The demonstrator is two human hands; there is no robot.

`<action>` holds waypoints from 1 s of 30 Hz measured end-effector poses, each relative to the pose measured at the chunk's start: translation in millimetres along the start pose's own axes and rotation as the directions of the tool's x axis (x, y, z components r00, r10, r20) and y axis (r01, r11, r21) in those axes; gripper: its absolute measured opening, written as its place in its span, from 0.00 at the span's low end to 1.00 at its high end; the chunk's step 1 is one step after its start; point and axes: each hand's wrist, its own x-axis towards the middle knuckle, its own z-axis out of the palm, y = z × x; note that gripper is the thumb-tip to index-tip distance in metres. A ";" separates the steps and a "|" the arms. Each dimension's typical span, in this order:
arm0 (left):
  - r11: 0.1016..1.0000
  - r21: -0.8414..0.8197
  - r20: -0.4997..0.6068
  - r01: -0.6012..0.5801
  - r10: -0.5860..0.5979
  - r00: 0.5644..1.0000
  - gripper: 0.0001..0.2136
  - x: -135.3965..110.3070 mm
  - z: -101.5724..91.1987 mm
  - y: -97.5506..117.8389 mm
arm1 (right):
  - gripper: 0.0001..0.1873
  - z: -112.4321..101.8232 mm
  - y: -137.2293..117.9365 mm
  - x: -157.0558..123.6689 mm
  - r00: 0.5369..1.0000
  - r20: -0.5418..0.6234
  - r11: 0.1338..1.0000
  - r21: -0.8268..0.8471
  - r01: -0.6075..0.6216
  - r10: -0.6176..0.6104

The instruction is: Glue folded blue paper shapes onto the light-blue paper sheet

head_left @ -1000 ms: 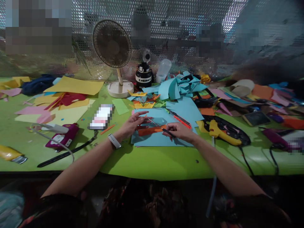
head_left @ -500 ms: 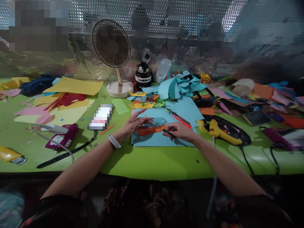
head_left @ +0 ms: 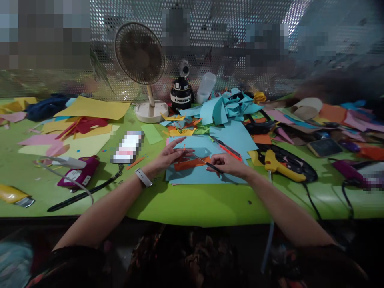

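Right hand (head_left: pixel 226 165) is gripping a black-handled metal tool (head_left: pixel 213 167), probably scissors, tip aimed left at the other hand. Left hand (head_left: pixel 163 160) is curled with fingers partly spread, seems to pinch a tiny orange scrap (head_left: pixel 184 146); too small to confirm the grip. Orange strip (head_left: pixel 189 164) lies under and between them on the blue sheet (head_left: pixel 192 178), near middle of the tabletop (head_left: pixel 180 206). Past second: hands barely shifted, strip in the same place, so work looks parked at that spot. Glue gun (head_left: pixel 271 162) right, phone (head_left: pixel 129 148) left. Farther: blue scraps (head_left: pixel 222 110), bottle (head_left: pixel 181 98), fan (head_left: pixel 139 54).
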 end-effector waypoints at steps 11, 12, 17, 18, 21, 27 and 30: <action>1.000 0.001 0.064 -0.001 0.001 0.998 0.35 2.1 -5.3 -5.3 | 0.24 0.0 0.5 -0.4 1.000 0.007 1.000 -0.011 -0.009 0.009; 1.000 -0.006 0.073 -0.007 0.008 0.997 0.35 2.5 -6.1 -6.2 | 0.24 0.1 1.3 -0.2 1.000 0.009 1.000 -0.013 -0.004 0.005; 1.000 -0.016 0.100 -0.015 0.016 0.995 0.35 3.0 -6.9 -6.8 | 0.24 -0.7 6.0 1.9 1.000 0.015 1.000 -0.028 -0.004 0.004; 1.000 -0.012 0.104 -0.010 0.011 0.995 0.36 2.7 -6.6 -6.3 | 0.24 -1.1 7.2 2.5 1.000 0.017 1.000 -0.030 -0.001 0.002; 1.000 0.005 0.119 0.012 -0.013 0.993 0.37 1.5 -6.3 -4.6 | 0.24 -2.3 10.7 4.1 0.999 0.036 1.000 -0.016 0.013 -0.012; 0.999 0.023 0.120 0.029 -0.032 0.992 0.37 1.4 -7.8 -3.5 | 0.23 -3.3 12.9 4.2 0.999 0.038 1.000 -0.019 0.012 -0.012; 0.999 0.023 0.111 0.030 -0.032 0.993 0.38 2.4 -7.4 -3.3 | 0.23 -3.2 13.8 4.4 0.999 0.030 0.999 -0.037 0.017 -0.016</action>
